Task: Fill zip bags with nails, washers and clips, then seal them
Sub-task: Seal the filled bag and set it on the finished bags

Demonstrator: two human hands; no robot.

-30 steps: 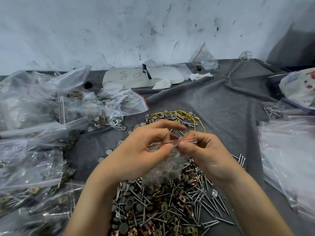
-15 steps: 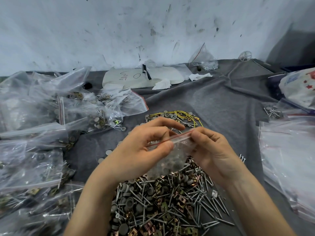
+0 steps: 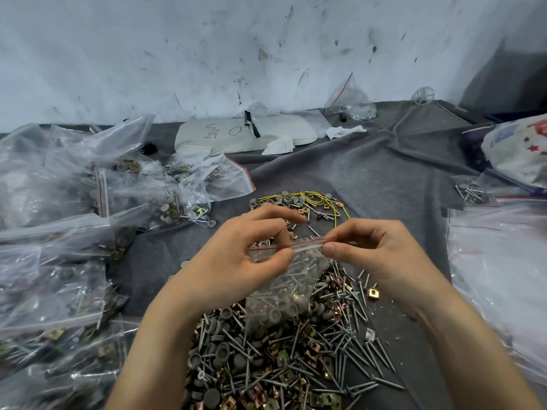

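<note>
Hardware lies heaped on the grey cloth-covered surface [image 3: 370, 179]: a loose pile of silver nails, grey round washers and brass-coloured square clips [image 3: 281, 368] fills the near middle. Just above the pile's far edge, two bare hands hold a small clear zip bag [image 3: 284, 288] with a red line along its mouth. The left hand [image 3: 236, 261] has its grip clamped on the left part of the zip strip, thumb in front and fingers curled behind. The right hand [image 3: 376, 255] pinches the strip's right end between thumb and forefinger, so its grip is likewise closed on the plastic. The strip runs nearly level between them, rising a little toward the right. The bag's body hangs below the strip toward the pile and holds nails and grey washers (whether its bottom rests on the pile cannot be told).

Beyond the hands, thin yellow wire loops [image 3: 313, 193] lie among scattered washers and nails. A heap of filled clear plastic bags [image 3: 59, 276] covers the left side. Flat clear bags with red lines [image 3: 497, 255] are stacked at the right. At the back, near the scuffed white wall [image 3: 177, 54], sit a white pouch with black scribbles [image 3: 225, 134], crumpled white paper [image 3: 279, 145] and a peaked clear bag of small silvery parts [image 3: 352, 102].
</note>
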